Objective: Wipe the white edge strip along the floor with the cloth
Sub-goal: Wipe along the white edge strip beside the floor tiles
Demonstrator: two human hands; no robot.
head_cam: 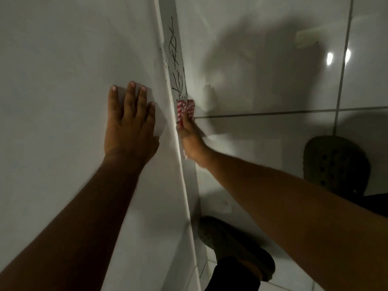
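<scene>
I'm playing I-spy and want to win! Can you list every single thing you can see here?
Cloth: one, red and white striped, pressed on the strip under the right hand.
Edge strip: one, white with dark scribbles, between wall and floor.
Wall: one, white, left side.
Floor tiles: several, glossy white with grey grout, right side.
Shoes: two, dark with holes, right edge and bottom centre.
Left hand: flat on the wall.
Right hand: holding the cloth against the strip.

wall (63, 49): plain white, dim
floor (262, 143): glossy white tiles, dark grout lines (273, 114)
light: two bright glare spots (330, 58) on tile, soft shadows
</scene>
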